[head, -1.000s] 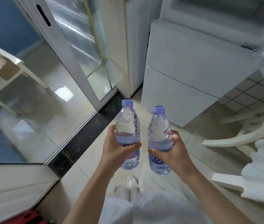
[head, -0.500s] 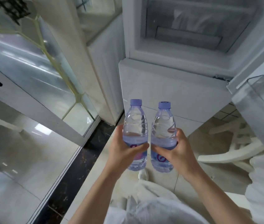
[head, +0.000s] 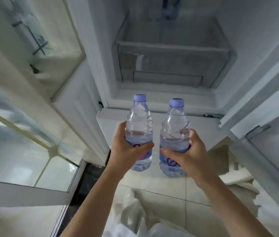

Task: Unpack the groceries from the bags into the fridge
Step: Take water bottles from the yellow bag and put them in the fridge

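My left hand [head: 126, 151] grips a clear water bottle [head: 139, 120] with a lilac cap, held upright. My right hand [head: 186, 156] grips a second, matching water bottle [head: 175, 130] just to its right. Both bottles hang in the air in front of the open white fridge [head: 152, 103], below its lower compartment. Inside the fridge a clear drawer [head: 169, 65] sits under a shelf, and something blue [head: 168, 6] stands at the very top, blurred.
The open fridge door [head: 263, 134] with a clear door bin stands at the right. A glass sliding door [head: 24, 142] and white cabinet [head: 77, 108] are at the left. A white chair [head: 238, 177] sits at the lower right on the tiled floor.
The view has tilted up and closer to the fridge, showing more of its inside. Both hands have kept their hold and the bottles have risen a little toward the opening.
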Demonstrator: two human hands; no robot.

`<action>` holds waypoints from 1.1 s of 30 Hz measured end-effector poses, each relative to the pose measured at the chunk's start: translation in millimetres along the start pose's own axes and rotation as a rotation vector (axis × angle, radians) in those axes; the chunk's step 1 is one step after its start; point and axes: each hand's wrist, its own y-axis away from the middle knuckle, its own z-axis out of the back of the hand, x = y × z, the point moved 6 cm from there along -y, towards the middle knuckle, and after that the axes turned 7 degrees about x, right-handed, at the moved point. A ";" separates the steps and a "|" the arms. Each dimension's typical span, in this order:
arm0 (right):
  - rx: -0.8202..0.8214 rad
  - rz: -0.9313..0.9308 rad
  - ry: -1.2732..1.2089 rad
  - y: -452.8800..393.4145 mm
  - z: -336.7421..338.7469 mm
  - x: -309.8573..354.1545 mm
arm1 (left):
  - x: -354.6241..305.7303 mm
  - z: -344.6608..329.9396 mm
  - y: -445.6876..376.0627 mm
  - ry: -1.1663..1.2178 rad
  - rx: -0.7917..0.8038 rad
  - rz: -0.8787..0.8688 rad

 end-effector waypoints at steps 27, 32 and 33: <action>-0.555 0.452 -0.100 -184.1 94.6 187.8 | -232.8 2.7 -242.8 0.135 0.143 -0.643; -0.560 0.479 -0.107 -235.4 117.3 189.7 | -240.1 -9.3 -280.1 0.143 0.119 -0.681; -0.561 0.487 -0.095 -243.9 120.8 189.0 | -239.2 -13.4 -288.1 0.143 0.119 -0.675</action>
